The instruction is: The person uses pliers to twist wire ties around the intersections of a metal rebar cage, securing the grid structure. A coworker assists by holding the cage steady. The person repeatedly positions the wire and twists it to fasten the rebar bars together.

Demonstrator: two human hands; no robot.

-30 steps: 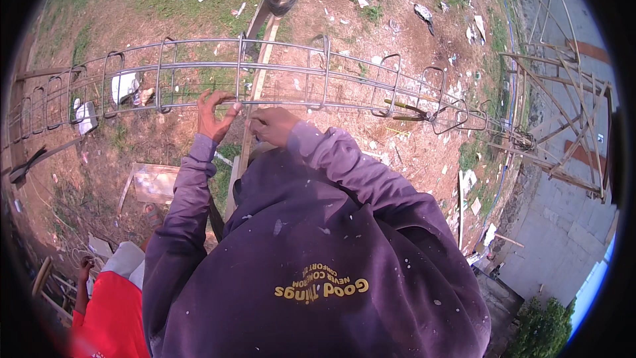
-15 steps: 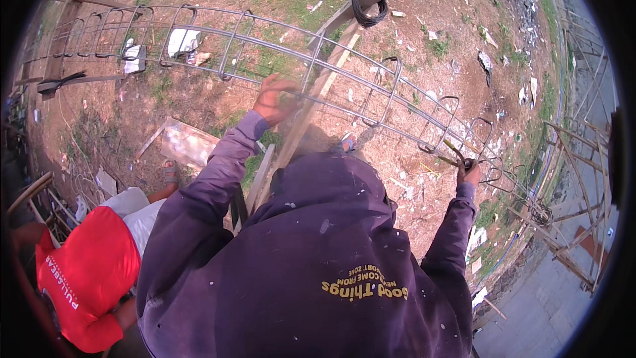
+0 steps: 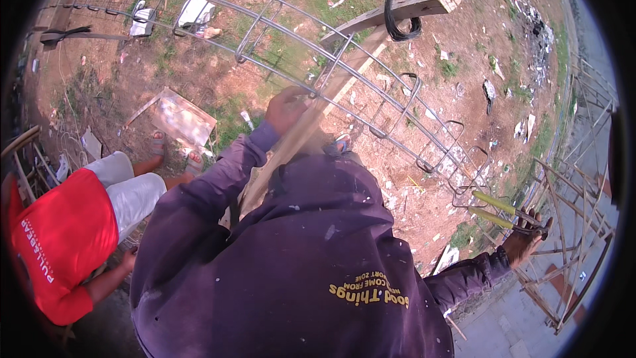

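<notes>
While the left hand (image 3: pixel 286 109) grips the steel cage (image 3: pixel 371 103), the right hand (image 3: pixel 523 242) holds yellow-handled pliers (image 3: pixel 500 211) at its end.

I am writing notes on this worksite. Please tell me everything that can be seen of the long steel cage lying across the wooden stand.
The steel cage is a long frame of thin grey bars running lengthwise, joined by rectangular loops spaced along it. It looks like bare metal, slightly dull. It runs from upper left to lower right above reddish ground, resting on a wooden stand. The left hand touches it near the middle. The right hand, holding yellow-handled pliers, is at its lower right end.
</notes>
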